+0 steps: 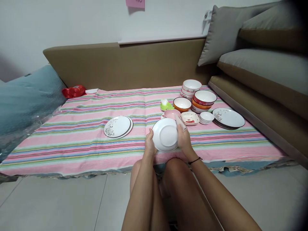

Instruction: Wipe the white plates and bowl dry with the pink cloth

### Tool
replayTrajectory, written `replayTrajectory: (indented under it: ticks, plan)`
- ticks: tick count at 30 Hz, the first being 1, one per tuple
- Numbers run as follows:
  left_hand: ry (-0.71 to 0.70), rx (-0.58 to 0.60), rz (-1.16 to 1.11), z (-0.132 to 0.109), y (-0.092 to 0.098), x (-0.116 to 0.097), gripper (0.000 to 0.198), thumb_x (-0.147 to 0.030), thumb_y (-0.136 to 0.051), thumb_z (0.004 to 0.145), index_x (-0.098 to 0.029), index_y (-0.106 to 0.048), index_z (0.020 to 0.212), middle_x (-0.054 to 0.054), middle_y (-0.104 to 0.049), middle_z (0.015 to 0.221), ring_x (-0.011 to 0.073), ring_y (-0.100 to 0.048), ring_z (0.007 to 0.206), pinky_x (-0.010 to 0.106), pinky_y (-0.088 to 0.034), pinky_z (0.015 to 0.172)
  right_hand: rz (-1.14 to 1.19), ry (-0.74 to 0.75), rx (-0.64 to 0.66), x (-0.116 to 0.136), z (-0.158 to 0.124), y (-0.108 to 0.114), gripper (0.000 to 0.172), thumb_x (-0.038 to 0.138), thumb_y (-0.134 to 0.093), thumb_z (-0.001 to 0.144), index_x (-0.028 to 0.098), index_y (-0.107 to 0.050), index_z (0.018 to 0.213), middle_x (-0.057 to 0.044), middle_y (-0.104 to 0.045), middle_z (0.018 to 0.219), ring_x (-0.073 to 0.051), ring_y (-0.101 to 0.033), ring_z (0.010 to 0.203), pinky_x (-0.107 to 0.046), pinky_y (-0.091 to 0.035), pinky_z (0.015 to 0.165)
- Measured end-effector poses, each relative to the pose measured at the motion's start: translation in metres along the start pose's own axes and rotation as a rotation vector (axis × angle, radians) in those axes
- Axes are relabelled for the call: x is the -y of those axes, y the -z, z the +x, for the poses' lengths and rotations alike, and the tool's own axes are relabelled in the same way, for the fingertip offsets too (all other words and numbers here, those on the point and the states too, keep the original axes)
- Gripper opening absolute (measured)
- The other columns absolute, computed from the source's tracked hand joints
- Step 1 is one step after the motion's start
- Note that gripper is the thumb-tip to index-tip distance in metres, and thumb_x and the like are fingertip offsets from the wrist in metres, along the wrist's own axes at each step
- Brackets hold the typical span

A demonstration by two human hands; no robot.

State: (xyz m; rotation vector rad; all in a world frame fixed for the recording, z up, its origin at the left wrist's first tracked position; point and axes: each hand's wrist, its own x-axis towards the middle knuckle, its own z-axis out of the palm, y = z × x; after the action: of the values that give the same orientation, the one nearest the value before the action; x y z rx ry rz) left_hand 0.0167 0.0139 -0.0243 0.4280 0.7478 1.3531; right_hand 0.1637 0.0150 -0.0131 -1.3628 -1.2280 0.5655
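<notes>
I hold a white plate [166, 134] upright with its underside facing me, above the near edge of a pink striped cloth [84, 144]. My left hand [149, 144] grips its left rim and my right hand [184, 138] grips its right rim, with something pale like a cloth under the fingers. A pink bowl [172, 113] sits just behind the plate.
Two stacked floral plates [117, 126] lie to the left. At the right are an orange bowl [182, 103], stacked bowls [204, 99], white bowls [191, 87], small dishes [207, 117], a square dish [190, 118], floral plates [228, 117], a green dish [165, 105]. Sofa cushions [260, 64] stand at the right, and a red bag [73, 91] lies at the back left.
</notes>
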Motion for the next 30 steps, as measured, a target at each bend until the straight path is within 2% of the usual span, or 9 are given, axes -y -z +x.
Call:
replayTrajectory:
  ticks: [2,4,8,13,16,19,23,27,30]
  plan:
    - [-0.003,-0.005,0.011,0.001,0.001,0.002,0.066,-0.066,-0.069,0.075,-0.011,-0.070,0.111,0.015,-0.076,0.103,0.0343,-0.067,0.112,0.044,-0.052,0.098,0.035,-0.256,-0.068,-0.004,0.008,0.002,0.066,0.056,-0.033,0.096,0.008,-0.060,0.132,-0.017,-0.064,0.128,-0.033,-0.056,0.122,-0.046,-0.043,0.104]
    - [0.005,-0.004,0.023,0.002,0.001,0.002,0.067,-0.066,-0.069,0.074,-0.011,-0.070,0.111,0.014,-0.077,0.101,0.0343,-0.068,0.109,0.044,-0.053,0.096,0.030,-0.354,-0.071,-0.009,0.017,0.002,0.068,0.061,-0.036,0.093,0.007,-0.065,0.121,-0.017,-0.070,0.116,-0.034,-0.061,0.112,-0.045,-0.046,0.097]
    - [0.039,0.030,0.027,0.000,-0.001,0.000,0.064,-0.064,-0.069,0.076,-0.009,-0.070,0.110,0.015,-0.077,0.098,0.0347,-0.069,0.107,0.044,-0.054,0.095,-0.026,-0.041,0.059,-0.007,0.031,-0.006,0.056,0.057,-0.037,0.096,0.014,-0.069,0.112,-0.012,-0.072,0.108,-0.030,-0.063,0.102,-0.041,-0.048,0.092]
    - [0.063,0.044,0.029,-0.003,0.000,-0.003,0.056,-0.059,-0.069,0.079,-0.009,-0.071,0.104,0.016,-0.077,0.093,0.0352,-0.069,0.108,0.045,-0.053,0.097,-0.481,0.345,0.297,0.020,0.034,-0.014,0.039,0.037,-0.035,0.100,0.023,-0.067,0.118,-0.009,-0.068,0.112,-0.029,-0.058,0.105,-0.043,-0.044,0.096]
    - [0.071,0.042,-0.020,-0.001,0.000,-0.002,0.054,-0.057,-0.066,0.082,-0.009,-0.070,0.107,0.016,-0.077,0.098,0.0342,-0.067,0.112,0.044,-0.051,0.099,-0.578,0.493,0.369,0.032,0.024,-0.016,0.039,0.028,-0.040,0.097,0.024,-0.062,0.130,-0.008,-0.063,0.127,-0.029,-0.051,0.119,-0.047,-0.036,0.107]
    - [0.069,0.007,-0.083,-0.001,-0.004,-0.002,0.049,-0.053,-0.062,0.087,-0.011,-0.069,0.111,0.015,-0.075,0.107,0.0316,-0.064,0.118,0.043,-0.049,0.103,-0.563,0.654,0.441,0.035,0.006,-0.019,0.053,0.018,-0.043,0.090,0.024,-0.054,0.141,-0.004,-0.049,0.148,-0.029,-0.032,0.141,-0.052,-0.018,0.119]
    - [0.049,-0.001,-0.176,-0.007,-0.010,-0.005,0.052,-0.056,-0.048,0.094,-0.013,-0.068,0.116,0.014,-0.071,0.120,0.0277,-0.058,0.128,0.040,-0.044,0.109,-0.567,0.733,0.496,0.030,-0.018,-0.024,0.064,0.014,-0.044,0.081,0.022,-0.050,0.145,-0.002,-0.039,0.157,-0.029,-0.018,0.149,-0.055,-0.011,0.122]
    - [0.038,0.029,-0.226,-0.013,-0.010,-0.011,0.074,-0.069,-0.030,0.094,-0.009,-0.068,0.117,0.018,-0.069,0.122,0.0298,-0.056,0.130,0.041,-0.043,0.110,-0.585,0.787,0.519,0.024,-0.036,-0.024,0.063,0.017,-0.045,0.083,0.024,-0.049,0.145,-0.002,-0.039,0.157,-0.029,-0.019,0.150,-0.057,-0.014,0.121]
    - [0.098,0.031,-0.234,-0.013,-0.006,-0.014,0.081,-0.074,-0.035,0.089,-0.005,-0.067,0.120,0.022,-0.069,0.119,0.0336,-0.058,0.127,0.043,-0.044,0.110,-0.605,0.843,0.562,0.019,-0.044,-0.017,0.061,0.020,-0.044,0.086,0.026,-0.047,0.147,-0.001,-0.040,0.157,-0.029,-0.020,0.150,-0.057,-0.017,0.120]
